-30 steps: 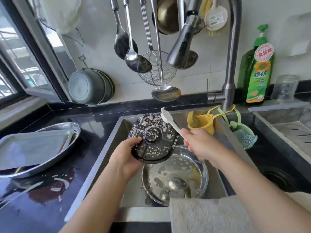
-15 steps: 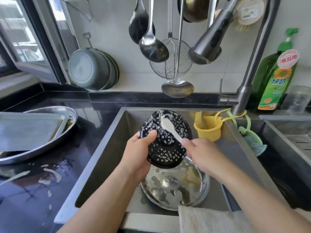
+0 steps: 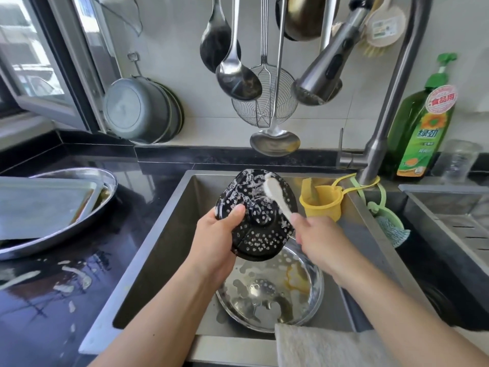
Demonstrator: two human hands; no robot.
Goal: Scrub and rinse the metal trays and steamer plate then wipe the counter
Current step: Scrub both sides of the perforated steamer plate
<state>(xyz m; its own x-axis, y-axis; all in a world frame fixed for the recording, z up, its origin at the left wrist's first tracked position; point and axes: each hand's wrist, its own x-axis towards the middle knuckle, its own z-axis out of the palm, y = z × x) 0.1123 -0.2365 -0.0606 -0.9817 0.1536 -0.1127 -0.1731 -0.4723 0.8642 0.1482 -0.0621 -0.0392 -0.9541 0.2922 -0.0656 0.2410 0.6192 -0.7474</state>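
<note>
Right now my left hand (image 3: 219,234) grips the black steamer plate (image 3: 255,215) by its left edge, thumb curled over the perforated face, holding it above the sink (image 3: 164,250). The plate is tilted up on edge, its soapy face turned toward me and its top rim leaning away toward the back wall. My right hand (image 3: 320,242) is closed around the handle of a white brush (image 3: 276,197). The brush's long axis runs diagonally, from my fingers at lower right up to its head at upper left, and the head lies against the upper right part of the plate's face. Directly below, a round metal tray (image 3: 315,295) sits flat in the sink basin, streaked with suds and some yellow residue. On the wet black counter (image 3: 53,313) to the left, a rectangular metal tray (image 3: 39,205) lies inside an oval one (image 3: 87,176).
</note>
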